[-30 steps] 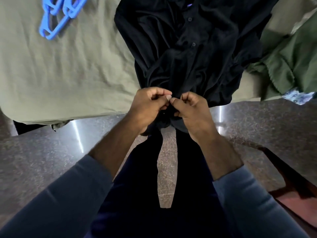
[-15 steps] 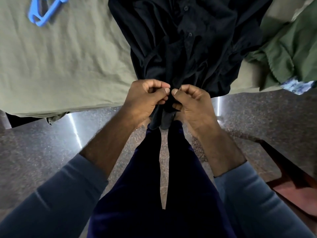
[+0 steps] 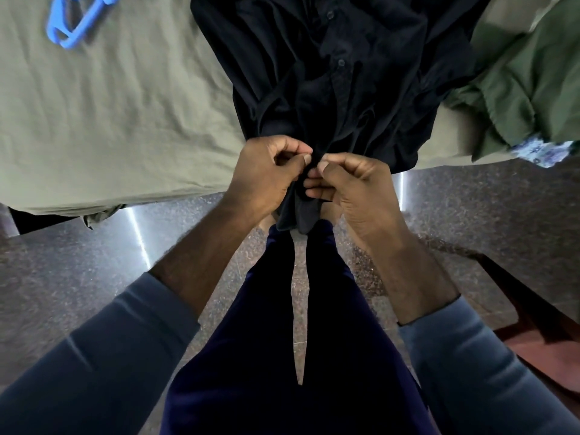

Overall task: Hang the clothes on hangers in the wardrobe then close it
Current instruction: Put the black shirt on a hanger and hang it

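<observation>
A black button-up shirt (image 3: pixel 329 73) lies on the bed, its lower hem hanging over the bed's edge toward me. My left hand (image 3: pixel 266 174) and my right hand (image 3: pixel 354 186) meet at the shirt's front placket near the hem. Each pinches the black cloth between thumb and curled fingers, thumbs almost touching. Blue plastic hangers (image 3: pixel 75 23) lie on the bed at the top left, well away from both hands. The wardrobe is not in view.
The bed is covered by an olive-green sheet (image 3: pixel 110 114). A dark green garment (image 3: pixel 527 89) is heaped at the right, with a patterned cloth (image 3: pixel 533 152) peeking out below it. Polished stone floor (image 3: pixel 62 277) lies under me; my legs stand against the bed.
Both hands stay pinched on the shirt's lower front, fingers shifting slightly. The view has drifted a little, so the hangers sit nearer the top edge than one second ago.
</observation>
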The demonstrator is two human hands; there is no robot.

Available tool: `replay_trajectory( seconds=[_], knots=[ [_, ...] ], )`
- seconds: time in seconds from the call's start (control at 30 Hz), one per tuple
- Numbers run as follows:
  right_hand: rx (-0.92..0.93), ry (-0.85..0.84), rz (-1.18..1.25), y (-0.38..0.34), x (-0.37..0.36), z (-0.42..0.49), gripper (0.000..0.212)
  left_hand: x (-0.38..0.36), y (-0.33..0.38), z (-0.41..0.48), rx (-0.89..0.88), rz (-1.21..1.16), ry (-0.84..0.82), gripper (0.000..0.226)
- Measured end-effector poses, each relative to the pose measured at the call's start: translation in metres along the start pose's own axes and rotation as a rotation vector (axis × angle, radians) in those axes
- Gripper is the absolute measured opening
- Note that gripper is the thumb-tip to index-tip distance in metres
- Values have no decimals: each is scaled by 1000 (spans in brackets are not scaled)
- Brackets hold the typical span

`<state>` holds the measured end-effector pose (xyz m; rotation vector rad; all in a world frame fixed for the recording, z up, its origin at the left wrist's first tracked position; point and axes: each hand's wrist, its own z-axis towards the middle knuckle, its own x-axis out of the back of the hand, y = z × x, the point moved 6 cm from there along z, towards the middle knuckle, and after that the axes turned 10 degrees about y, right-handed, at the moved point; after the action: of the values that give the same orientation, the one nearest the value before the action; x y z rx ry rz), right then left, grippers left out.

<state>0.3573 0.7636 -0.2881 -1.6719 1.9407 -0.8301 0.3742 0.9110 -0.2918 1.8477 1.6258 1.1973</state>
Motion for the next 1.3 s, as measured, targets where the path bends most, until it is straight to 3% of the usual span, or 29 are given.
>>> replay_trajectory(
  seconds=[0.1,0.23,0.53,0.7,0.93,1.03,1.17,1.3],
  knots=[
    [63,-52,-73,-2,5,1,10,-1,-4,2,28,-23,-38,11],
    [167,0,-297,-5,11,10,3,-11,-5,-2,116,-105,-94,13],
    [438,107,-610,-15,10,4,10,-19,-5,-6,205,-228,-4,10],
    [387,101,-482,-15,16,1,11,-22,-7,-12,286,-359,40,10],
    [205,63,-139,-8,21,0,12,-35,-10,-11,388,-567,-69,12],
    [89,32,-42,-2,22,-1,6,-34,-9,-7,290,-458,-112,13],
    [-75,-48,73,3,21,5,12,-30,2,-2,73,-147,-127,13],
    [19,-13,78,-11,26,17,12,-34,17,9,17,-127,-111,8]
  ],
)
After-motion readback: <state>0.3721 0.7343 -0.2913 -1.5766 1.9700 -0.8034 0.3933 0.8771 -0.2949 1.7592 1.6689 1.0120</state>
